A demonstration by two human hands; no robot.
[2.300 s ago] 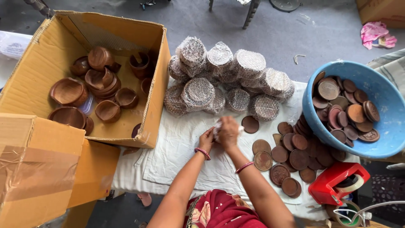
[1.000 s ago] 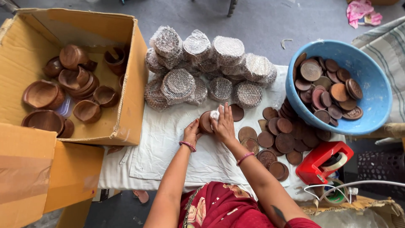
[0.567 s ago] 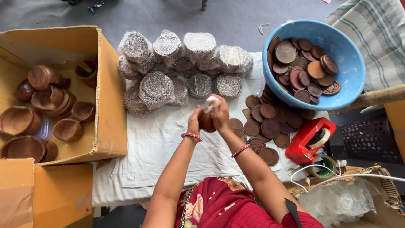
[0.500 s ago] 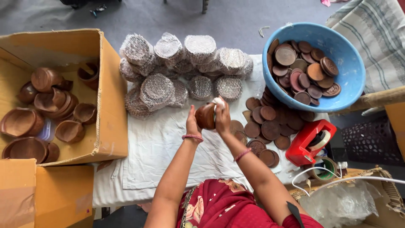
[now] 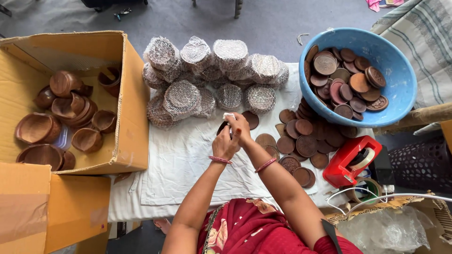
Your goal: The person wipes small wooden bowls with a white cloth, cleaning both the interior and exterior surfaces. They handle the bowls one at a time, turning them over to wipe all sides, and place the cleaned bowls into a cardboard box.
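Held just above centre of the frame, over the white cloth (image 5: pixel 188 160) on the counter: a dark round disc (image 5: pixel 221 127), on edge between both hands. Left hand (image 5: pixel 225 145) cupped beneath, fingers pressed together around the lower rim. Right hand (image 5: pixel 241 128) above, fingers pinching the top edge together with a white scrap (image 5: pixel 228 115) of wrap or foam; cannot tell which.

Probably a wrapping step. Best done low over the cloth, with the disc steadied from below, the scrap drawn snug and flat across the face, and the rim turned a little at a time rather than regripped.

Room tight toward the top: wrapped stacks (image 5: pixel 214 70) heaped just beyond the hands, a few leaning, easily toppled by a forward push. To the right, loose brown discs (image 5: pixel 301 141) spread near the right wrist, some overlapping and running under the blue tub (image 5: pixel 400 89). Lower right, a red tape dispenser (image 5: pixel 351 162) near the counter edge; worth minding with the elbow. On the left, the cardboard box (image 5: pixel 127 117) of wooden bowls (image 5: pixel 70 117) walls off that side. Freest space: the bare cloth left of and below the hands, down to the near counter edge.
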